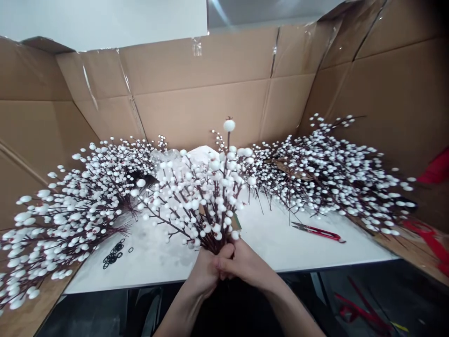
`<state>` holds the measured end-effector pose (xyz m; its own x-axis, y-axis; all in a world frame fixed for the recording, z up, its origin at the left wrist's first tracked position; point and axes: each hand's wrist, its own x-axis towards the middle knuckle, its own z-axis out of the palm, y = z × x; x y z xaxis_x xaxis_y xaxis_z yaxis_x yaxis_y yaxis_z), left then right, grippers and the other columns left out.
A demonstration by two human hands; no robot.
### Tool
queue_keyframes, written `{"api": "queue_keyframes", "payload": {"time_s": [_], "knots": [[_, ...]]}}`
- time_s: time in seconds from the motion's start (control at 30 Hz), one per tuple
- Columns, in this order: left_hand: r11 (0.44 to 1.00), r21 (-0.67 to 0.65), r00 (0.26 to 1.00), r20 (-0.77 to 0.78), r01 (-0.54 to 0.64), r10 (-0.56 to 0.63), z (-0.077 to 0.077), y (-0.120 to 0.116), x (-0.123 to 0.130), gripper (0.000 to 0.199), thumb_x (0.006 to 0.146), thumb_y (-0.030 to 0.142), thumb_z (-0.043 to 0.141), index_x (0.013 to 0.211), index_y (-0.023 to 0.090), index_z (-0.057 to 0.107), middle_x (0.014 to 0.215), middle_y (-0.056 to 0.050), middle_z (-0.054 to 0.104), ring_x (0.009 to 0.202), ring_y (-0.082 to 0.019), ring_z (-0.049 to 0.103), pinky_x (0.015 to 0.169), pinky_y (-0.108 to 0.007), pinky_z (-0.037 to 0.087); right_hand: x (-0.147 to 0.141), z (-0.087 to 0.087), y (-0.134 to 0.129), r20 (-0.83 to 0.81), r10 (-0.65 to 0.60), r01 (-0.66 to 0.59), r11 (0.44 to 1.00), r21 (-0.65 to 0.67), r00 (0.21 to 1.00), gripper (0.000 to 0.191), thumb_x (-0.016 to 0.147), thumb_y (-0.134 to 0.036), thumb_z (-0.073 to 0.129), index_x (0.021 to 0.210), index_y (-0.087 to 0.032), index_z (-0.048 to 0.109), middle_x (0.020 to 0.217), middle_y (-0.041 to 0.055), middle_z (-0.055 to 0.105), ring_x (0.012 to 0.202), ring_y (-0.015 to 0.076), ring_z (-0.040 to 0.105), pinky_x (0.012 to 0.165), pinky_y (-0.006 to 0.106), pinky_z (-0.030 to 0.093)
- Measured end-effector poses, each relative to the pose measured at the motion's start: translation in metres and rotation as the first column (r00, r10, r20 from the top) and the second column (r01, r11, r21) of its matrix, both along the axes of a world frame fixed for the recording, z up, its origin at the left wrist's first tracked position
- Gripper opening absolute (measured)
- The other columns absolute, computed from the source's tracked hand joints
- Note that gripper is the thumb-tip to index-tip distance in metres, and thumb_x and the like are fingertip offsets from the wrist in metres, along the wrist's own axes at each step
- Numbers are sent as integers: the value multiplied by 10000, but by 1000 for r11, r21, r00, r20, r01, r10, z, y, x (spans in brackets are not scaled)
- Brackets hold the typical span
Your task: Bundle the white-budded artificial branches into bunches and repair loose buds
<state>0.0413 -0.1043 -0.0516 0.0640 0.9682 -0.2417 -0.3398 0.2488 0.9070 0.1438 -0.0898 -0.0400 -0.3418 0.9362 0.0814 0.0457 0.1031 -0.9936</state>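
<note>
A bunch of white berry stems point(205, 199) stands upright at the table's front edge, its dark stems gathered at the bottom. Both my hands are closed together round those lower stems. My left hand point(207, 270) wraps them from the left. From the right, my right hand point(238, 264) grips the same spot, its thumb lying across toward the left hand. The stem ends are hidden by the hands. One stem with a large white berry point(229, 125) sticks up above the others.
Piles of white berry stems lie at the left point(80, 201) and right point(326, 173). Several black rubber rings point(112, 254) rest on the white tabletop point(161, 264). Red-handled thread snips point(319, 231) lie to the right. Cardboard walls point(203, 103) enclose the table; red ribbon point(426, 234) hangs at right.
</note>
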Motion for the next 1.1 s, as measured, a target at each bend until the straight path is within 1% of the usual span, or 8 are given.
{"api": "queue_keyframes", "payload": {"time_s": [0.1,0.37,0.47,0.6,0.73,0.87,1.0,1.1], "knots": [[985,106,962,-252,133,-102,-10,2,-4,335,652,404,660,478,177,485,406,31,424,392,-87,375,416,-240,255,3,9,8,1,271,-260,924,-281,963,576,570,-506,803,960,-142,587,479,-45,566,450,129,566,448,213,470],[978,44,911,-375,206,-175,-15,2,-7,326,660,321,553,386,192,435,365,10,407,363,-102,362,420,-263,236,-3,-3,8,113,193,-145,929,-340,975,433,674,-470,741,954,-167,611,523,-15,595,450,149,584,424,248,478],[980,47,910,-382,192,-160,-17,3,-8,267,668,298,552,438,186,473,387,20,425,385,-102,374,431,-259,240,-2,-7,8,28,160,-140,928,-346,987,440,640,-484,765,915,-170,626,587,6,638,449,144,590,406,239,457],[980,51,925,-343,190,-162,-17,6,-8,244,656,216,551,427,177,476,387,17,434,396,-102,387,437,-259,236,0,-9,12,-92,134,-160,894,-419,987,461,533,-535,803,699,-149,612,459,-4,580,402,127,551,390,218,420],[975,100,959,-224,200,-174,-11,4,-5,258,700,233,593,484,183,461,398,41,399,436,-105,415,500,-265,335,6,-2,18,-136,160,-203,891,-406,978,477,586,-576,760,704,-137,615,491,10,604,378,130,547,364,229,419],[986,162,973,219,31,-67,0,-5,4,169,781,337,636,780,177,584,670,-9,570,629,-146,528,577,-283,434,9,14,27,-323,144,-249,918,-309,935,445,730,-549,674,613,-136,558,688,36,649,377,50,429,315,203,299],[948,-59,766,574,-313,289,16,-12,16,197,864,321,518,900,167,636,959,-86,631,894,-203,588,694,-312,490,0,25,35,-532,57,-243,927,-286,845,517,767,-545,661,537,-181,376,552,-21,501,492,67,429,410,202,275],[896,-240,662,608,-373,439,24,-9,22,230,897,319,445,865,174,621,904,-83,633,860,-198,608,700,-308,500,-10,25,39,-581,-6,-193,941,-279,814,499,751,-522,696,558,-190,376,478,-63,404,467,64,378,464,218,296]]}}
